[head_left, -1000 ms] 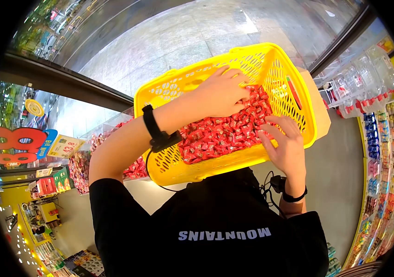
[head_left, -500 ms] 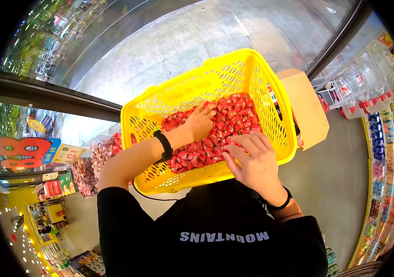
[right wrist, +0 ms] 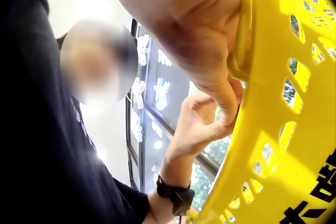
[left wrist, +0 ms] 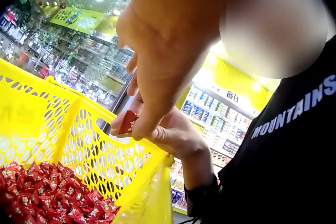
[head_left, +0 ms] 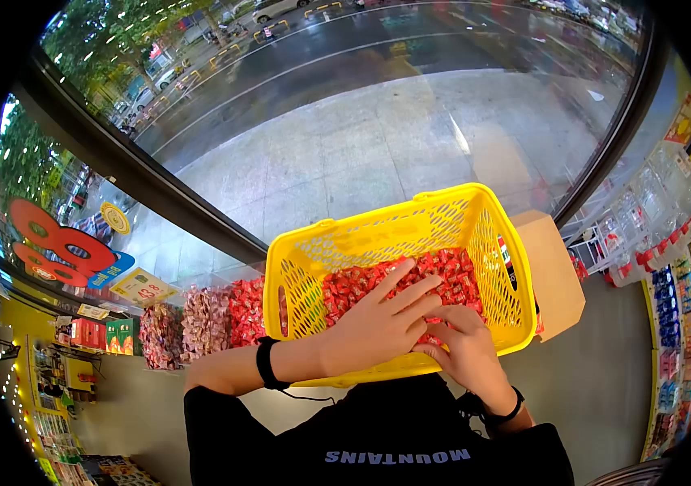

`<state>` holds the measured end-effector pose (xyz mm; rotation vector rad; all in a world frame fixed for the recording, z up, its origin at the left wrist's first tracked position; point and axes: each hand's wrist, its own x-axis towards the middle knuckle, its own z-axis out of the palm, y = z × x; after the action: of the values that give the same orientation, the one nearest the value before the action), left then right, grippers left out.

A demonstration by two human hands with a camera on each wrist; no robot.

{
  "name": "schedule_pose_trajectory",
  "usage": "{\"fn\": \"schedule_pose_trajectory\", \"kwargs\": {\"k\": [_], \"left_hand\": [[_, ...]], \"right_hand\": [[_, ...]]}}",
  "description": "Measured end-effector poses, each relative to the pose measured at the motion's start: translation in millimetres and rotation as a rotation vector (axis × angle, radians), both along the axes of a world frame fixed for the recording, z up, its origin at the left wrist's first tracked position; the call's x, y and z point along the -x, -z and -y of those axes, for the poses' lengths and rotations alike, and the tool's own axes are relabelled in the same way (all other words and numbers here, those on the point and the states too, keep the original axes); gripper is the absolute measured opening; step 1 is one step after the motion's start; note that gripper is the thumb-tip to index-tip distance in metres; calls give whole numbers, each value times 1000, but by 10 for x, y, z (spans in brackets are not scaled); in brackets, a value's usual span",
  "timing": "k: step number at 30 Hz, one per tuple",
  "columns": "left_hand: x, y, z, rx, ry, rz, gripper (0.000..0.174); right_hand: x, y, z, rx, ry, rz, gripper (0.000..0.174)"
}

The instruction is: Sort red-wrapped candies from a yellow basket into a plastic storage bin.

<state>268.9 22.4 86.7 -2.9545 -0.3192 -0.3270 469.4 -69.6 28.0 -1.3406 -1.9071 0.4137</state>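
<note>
A yellow basket [head_left: 528,300] holds a heap of small red wrapped candies [head_left: 353,285]. My left hand [head_left: 382,326] is above its near side, back up, several fingers extended; its thumb is hidden in the head view. Close against it, my right hand [head_left: 467,352] has bent fingers. In the left wrist view, one red candy [left wrist: 127,122] is pinched between the thumb of my left hand [left wrist: 163,61] and fingers, with the right hand [left wrist: 181,134] gripping from the other side. The right wrist view shows the thumbs of the right hand [right wrist: 202,50] and left hand [right wrist: 191,129] meeting beside the basket.
Bins of wrapped sweets [head_left: 206,320] and a price sign [head_left: 144,287] are left of the basket. A cardboard box [head_left: 552,275] is at its right. Beyond stands a window; stocked shelves [head_left: 669,324] line the right.
My left hand has come up out of the candies and over to the right hand at the basket's near side. The head view has tilted up, showing more street.
</note>
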Motion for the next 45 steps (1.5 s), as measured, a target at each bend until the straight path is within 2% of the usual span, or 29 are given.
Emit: {"fn": "schedule_pose_trajectory", "kwargs": {"k": [2, 5, 9, 13, 16, 19, 21, 22, 26, 30, 33, 35, 36, 39, 40, 41, 44, 45], "left_hand": [[143, -23, 40, -27, -7, 2, 34], [400, -138, 68, 91, -52, 74, 35], [837, 174, 7, 330, -61, 227, 31], [1279, 247, 62, 268, -166, 313, 28], [1776, 241, 84, 181, -382, 451, 22], [2392, 439, 100, 117, -651, 617, 19], [2756, 757, 136, 111, -780, 730, 18], [2895, 947, 157, 109, -852, 788, 18], [3282, 1718, 282, 149, -1033, 657, 21], [3402, 2173, 349, 220, -1079, 614, 26], [3381, 2136, 410, 157, -1135, 557, 24], [3396, 2137, 438, 165, -1151, 617, 22], [3400, 2145, 447, 181, -1156, 650, 22], [3357, 2138, 450, 293, -1104, 766, 17], [3312, 2110, 449, 315, -1080, 784, 17], [3262, 2076, 447, 336, -1054, 801, 16], [3127, 1878, 428, 320, -1017, 827, 15], [3094, 1827, 409, 316, -1006, 834, 14]], "right_hand": [[75, 4, -31, -53, -38, 9, 26], [252, -73, -62, -142, -82, 52, 20], [508, -222, -85, -166, -163, 128, 19], [765, -351, -149, -169, -216, 187, 24], [826, -576, -315, -178, -260, 263, 23], [802, -775, -571, -109, -334, 479, 23], [809, -775, -838, 148, -410, 617, 31], [822, -719, -992, 245, -437, 669, 33], [1006, -308, -1464, 602, -528, 927, 44], [1127, 474, -1769, 767, -551, 1161, 59], [1169, 914, -1836, 787, -559, 1221, 62], [1055, 1269, -1839, 778, -604, 1214, 62], [1002, 1449, -1842, 869, -557, 1159, 54], [1115, 1483, -1697, 856, -534, 1285, 51], [1069, 1573, -1657, 769, -538, 1253, 39], [1037, 1663, -1657, 752, -543, 1263, 37], [1046, 1635, -1668, 729, -544, 1260, 30], [983, 1779, -1738, 736, -580, 1298, 31]]}}
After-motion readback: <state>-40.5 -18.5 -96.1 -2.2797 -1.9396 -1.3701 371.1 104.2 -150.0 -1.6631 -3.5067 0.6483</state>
